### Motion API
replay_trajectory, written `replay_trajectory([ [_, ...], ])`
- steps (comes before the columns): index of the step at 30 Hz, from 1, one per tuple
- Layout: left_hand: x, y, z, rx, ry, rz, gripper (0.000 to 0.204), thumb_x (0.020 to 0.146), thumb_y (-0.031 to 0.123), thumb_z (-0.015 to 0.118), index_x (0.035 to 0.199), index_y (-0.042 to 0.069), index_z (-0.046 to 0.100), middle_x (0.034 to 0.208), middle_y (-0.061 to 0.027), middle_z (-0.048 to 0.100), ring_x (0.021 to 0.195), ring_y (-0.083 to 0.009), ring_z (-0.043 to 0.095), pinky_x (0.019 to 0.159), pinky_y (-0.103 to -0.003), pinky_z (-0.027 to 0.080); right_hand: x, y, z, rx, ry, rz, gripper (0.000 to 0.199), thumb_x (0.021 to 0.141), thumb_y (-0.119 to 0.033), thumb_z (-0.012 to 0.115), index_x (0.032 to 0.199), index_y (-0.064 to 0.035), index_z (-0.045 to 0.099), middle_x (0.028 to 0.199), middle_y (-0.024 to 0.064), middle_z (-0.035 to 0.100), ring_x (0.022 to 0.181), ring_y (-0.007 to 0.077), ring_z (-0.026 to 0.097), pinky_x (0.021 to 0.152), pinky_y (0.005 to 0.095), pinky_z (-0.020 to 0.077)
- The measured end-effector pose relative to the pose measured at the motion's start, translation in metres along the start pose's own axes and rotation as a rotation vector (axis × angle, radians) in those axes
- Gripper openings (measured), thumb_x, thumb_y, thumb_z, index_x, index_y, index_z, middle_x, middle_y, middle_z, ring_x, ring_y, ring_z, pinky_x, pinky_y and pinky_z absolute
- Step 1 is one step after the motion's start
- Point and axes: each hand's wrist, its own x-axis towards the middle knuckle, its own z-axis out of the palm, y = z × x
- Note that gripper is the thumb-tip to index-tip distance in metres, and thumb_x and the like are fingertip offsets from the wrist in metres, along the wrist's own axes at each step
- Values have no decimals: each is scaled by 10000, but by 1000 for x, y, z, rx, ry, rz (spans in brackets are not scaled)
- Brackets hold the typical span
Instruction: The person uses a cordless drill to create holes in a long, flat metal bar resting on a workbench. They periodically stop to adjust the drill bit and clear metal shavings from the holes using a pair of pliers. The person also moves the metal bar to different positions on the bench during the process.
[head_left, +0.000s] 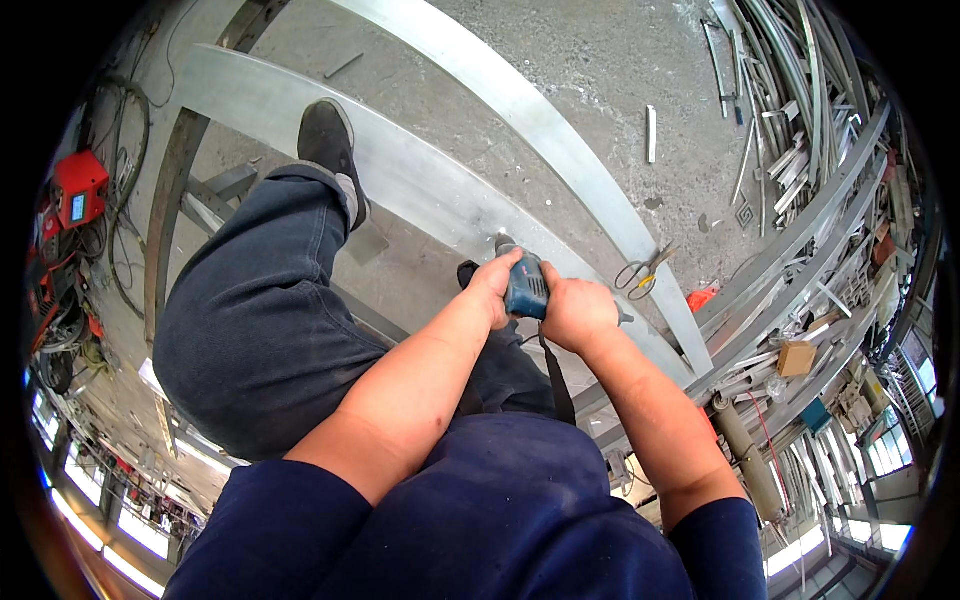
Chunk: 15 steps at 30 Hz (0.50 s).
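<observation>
A blue power tool (526,287) sits nose-down on the long aluminium bar (420,180), clamped between the left hand (492,285) and right hand (577,315), each grip closed tight around its body. The work looks mid-course: no finished mark on the bar can be made out. Beyond the bar, scissors (640,272) lie on the concrete floor (600,60); the person's shoe (325,140) rests on the bar's far stretch.
</observation>
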Motion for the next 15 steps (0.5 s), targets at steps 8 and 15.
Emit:
replay_trajectory([
  [8, -3, -4, -5, 12, 0, 4, 438, 995, 543, 594, 1184, 150, 631, 1079, -80, 726, 950, -263, 735, 891, -476, 581, -3, -3, 7, 28, -16, 17, 779, 765, -172, 679, 1507, -129, 443, 1034, 166, 747, 971, 342, 729, 843, 449, 580],
  [15, 0, -8, -7, -17, -28, 15, 436, 998, 534, 596, 1179, 140, 635, 1080, -86, 726, 936, -264, 732, 882, -482, 580, -6, -5, 11, 55, -27, 47, 830, 760, -159, 677, 1543, -129, 405, 1052, 161, 746, 981, 342, 726, 849, 449, 581],
])
